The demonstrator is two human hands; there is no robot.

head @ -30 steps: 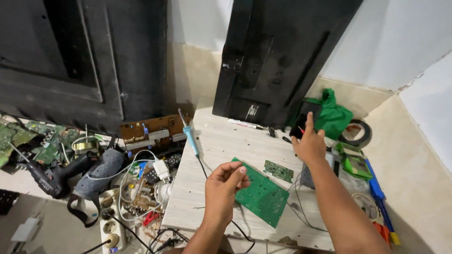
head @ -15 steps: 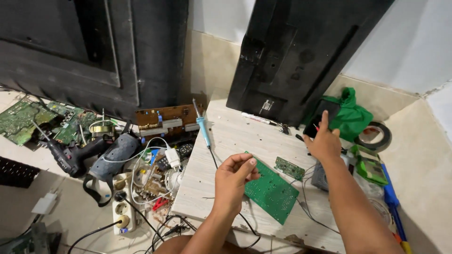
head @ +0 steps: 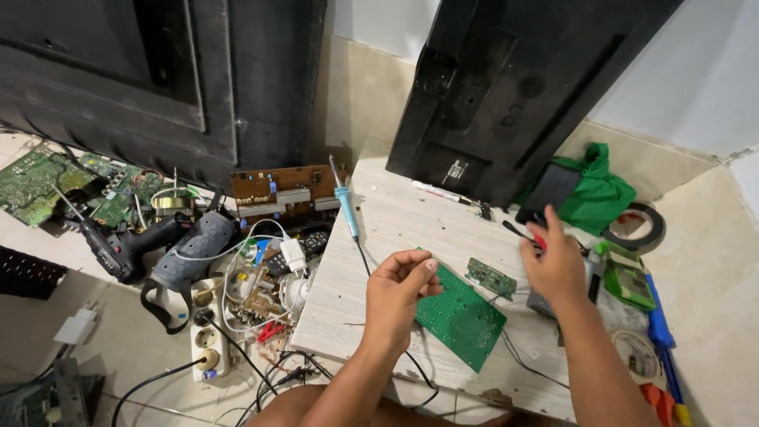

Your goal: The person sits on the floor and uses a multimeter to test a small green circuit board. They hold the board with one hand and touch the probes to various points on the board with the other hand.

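Note:
My left hand [head: 399,289] hovers over the near-left corner of a large green circuit board [head: 462,318] on the pale wooden board table [head: 379,237]. Its thumb and forefinger are pinched together, and I can see nothing between them. My right hand [head: 555,265] is further right, past a small green circuit board [head: 490,277]. It is closed on a red-handled tool [head: 531,235] with a dark shaft pointing left. A blue soldering iron [head: 345,202] lies at the table's left edge.
A black TV panel [head: 514,87] leans on the wall behind, next to a green bag [head: 597,190] and a tape roll [head: 636,229]. On the floor to the left lie a brown circuit board [head: 281,190], a drill [head: 118,245], a power strip [head: 207,332], tangled wires and green boards [head: 47,178].
My right hand has come back from near the green bag and now holds the red-handled tool. My left hand stays pinched over the large board. The view has shifted left.

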